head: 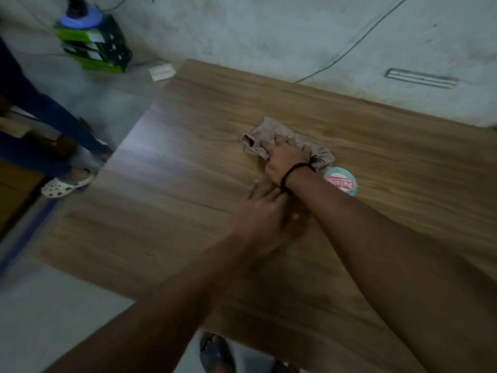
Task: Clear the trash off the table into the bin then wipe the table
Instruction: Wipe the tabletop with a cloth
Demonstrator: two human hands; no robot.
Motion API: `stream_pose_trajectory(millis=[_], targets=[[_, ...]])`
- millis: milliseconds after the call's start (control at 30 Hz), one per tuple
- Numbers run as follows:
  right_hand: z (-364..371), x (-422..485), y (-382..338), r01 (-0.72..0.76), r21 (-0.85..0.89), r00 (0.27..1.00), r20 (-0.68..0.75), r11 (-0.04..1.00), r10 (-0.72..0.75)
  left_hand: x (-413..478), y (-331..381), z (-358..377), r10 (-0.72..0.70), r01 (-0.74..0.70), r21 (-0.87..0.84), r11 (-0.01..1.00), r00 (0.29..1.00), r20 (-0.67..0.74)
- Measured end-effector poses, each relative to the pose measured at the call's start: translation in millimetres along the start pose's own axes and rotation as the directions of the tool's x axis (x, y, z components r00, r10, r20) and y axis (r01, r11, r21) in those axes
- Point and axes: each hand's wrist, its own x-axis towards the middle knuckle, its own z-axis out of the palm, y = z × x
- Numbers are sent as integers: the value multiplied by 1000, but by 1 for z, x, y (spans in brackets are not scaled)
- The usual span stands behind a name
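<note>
Cloth (pixel 258 142): bunched mid-table (pixel 188 125), my right hand (pixel 285 157) curled into it. Left hand (pixel 258 208): blurred, fingers loose, empty, beside that wrist. Round printed lid (pixel 342 182): just beside cloth; my wiping could knock it floorward, missing the bin.

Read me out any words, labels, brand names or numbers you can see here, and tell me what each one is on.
Nothing reads clearly.
Round lid on the table: red lettering on a pink band, too blurred to read.
Green box, far left: white labels, too blurred to read.
Cloth: no print shows.
</note>
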Motion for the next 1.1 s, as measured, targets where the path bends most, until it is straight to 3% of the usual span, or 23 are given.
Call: stream_pose_trajectory(millis=[167, 467, 533, 667, 733, 867, 967, 1033, 1100], targets=[[9, 8, -71, 69, -12, 998, -1, 998, -69, -66, -92, -24, -251, 253, 35, 967, 967, -48], [20, -6, -177, 266, 20, 963, 34, 964, -266, -80, -108, -11, -190, 189, -22, 982, 966, -177], [13, -7, -181, 293, 84, 953, 53, 952, -298, -80, -107, -12, -188, 185, -30, 982, 971, -149], [2, -2, -148, 263, 341, 964, -142, 903, -227, -81, -107, -13, -222, 213, -77, 974, 965, -137], [-5, 0, -120, 231, 365, 958, -247, 902, -145, -86, -109, -18, -268, 246, -138, 959, 946, -181], [-23, 15, -64, -13, 201, 985, -168, 979, 47, -116, -121, -36, -452, 395, -241, 886, 852, -266], [-13, 29, -40, -175, 184, 984, -13, 967, 180, -150, -136, -38, -648, 561, -335, 757, 710, -276], [-5, 26, -52, -164, 87, 986, 34, 983, 162, -164, -142, -35, -756, 587, -506, 632, 610, -237], [2, 13, -86, -44, -7, 998, 41, 999, 44, -163, -145, -32, -822, 547, -656, 520, 528, -212]])
